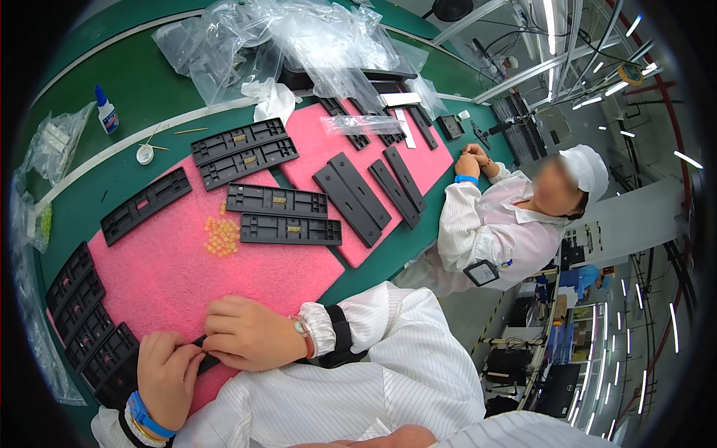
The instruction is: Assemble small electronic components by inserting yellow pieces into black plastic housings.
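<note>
Close together at the near edge of a pink foam sheet (157,276), my left hand (166,377) and my right hand (252,334) have their fingertips pinched and nearly meeting. Whatever small thing sits between them is hidden. A black plastic piece (208,364) shows partly under and between the fingers. Left of my left hand, several black ribbed plastic panels (82,299) lie in a row along the foam's edge. Beyond my hands is a loose pile of small yellow pieces (222,237). Beside it rest two black panels (291,229) with yellow pieces in their middles.
A second pink foam sheet (358,239) carries more black panels. Clear plastic bags (299,37) heap at the back. A glue bottle (107,112) with a blue cap and a small white dish (145,154) stand far left. Another person (515,216) sits at the right, hands on the green table.
</note>
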Available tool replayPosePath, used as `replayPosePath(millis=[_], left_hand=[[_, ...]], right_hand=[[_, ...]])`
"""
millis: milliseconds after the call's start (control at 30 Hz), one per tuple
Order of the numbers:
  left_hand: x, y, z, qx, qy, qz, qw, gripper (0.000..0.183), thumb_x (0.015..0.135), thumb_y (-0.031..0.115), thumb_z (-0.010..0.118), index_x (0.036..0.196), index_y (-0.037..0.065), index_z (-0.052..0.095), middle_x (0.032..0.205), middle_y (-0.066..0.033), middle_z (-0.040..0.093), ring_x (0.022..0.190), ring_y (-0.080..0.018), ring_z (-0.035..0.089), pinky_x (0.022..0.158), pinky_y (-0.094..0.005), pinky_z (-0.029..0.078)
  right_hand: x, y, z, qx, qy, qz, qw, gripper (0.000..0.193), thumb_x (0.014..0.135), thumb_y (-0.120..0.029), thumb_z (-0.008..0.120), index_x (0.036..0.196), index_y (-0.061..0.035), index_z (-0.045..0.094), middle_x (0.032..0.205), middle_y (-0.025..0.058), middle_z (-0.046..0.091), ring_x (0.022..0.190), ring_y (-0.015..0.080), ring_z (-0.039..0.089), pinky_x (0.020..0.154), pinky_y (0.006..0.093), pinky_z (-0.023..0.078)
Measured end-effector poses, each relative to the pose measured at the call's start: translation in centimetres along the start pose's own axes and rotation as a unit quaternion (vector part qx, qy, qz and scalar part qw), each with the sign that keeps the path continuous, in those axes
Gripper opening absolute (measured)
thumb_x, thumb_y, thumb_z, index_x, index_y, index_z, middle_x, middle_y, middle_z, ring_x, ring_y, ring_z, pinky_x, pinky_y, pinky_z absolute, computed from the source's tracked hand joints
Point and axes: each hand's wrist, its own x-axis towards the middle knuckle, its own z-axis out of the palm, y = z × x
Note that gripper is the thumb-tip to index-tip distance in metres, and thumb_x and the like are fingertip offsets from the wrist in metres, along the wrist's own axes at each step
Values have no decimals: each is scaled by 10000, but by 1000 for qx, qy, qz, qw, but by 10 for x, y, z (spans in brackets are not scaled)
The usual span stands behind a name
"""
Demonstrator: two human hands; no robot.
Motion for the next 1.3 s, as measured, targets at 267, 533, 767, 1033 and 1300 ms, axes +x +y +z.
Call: replayPosePath(millis=[267,533,767,1033,1300], left_hand=[[-3,-2,1,-15,-13,-19,1000,159,766,15,794,903,-3,716,946,-129,608,887,-341,611,781,-435,500],[-3,-3,3,-18,-5,-15,1000,179,748,31,818,896,-2,723,952,-135,620,860,-342,635,750,-438,514],[-3,-1,5,-24,10,-14,1000,194,733,29,828,893,-3,724,951,-134,629,857,-341,637,749,-436,516],[-4,0,7,-21,23,-10,999,201,716,11,818,884,-3,707,930,-147,619,860,-356,627,742,-439,504],[-5,1,8,-15,26,-9,1000,194,726,19,814,883,-3,702,936,-150,618,871,-361,625,759,-442,502]], right_hand=[[0,1,-4,16,3,0,1000,198,820,-137,794,960,-60,678,947,69,575,949,282,574,799,409,472],[0,1,-2,7,4,2,1000,185,836,-147,785,954,-70,666,942,66,577,933,273,572,791,404,463],[0,4,0,26,4,12,1000,187,823,-142,793,944,-88,662,949,48,599,927,278,570,791,405,467],[3,4,0,43,23,18,999,178,772,-133,807,878,-97,668,906,51,592,931,292,562,779,415,481],[3,3,-1,43,26,14,999,171,774,-140,813,861,-93,674,898,46,595,914,288,557,760,417,479]])
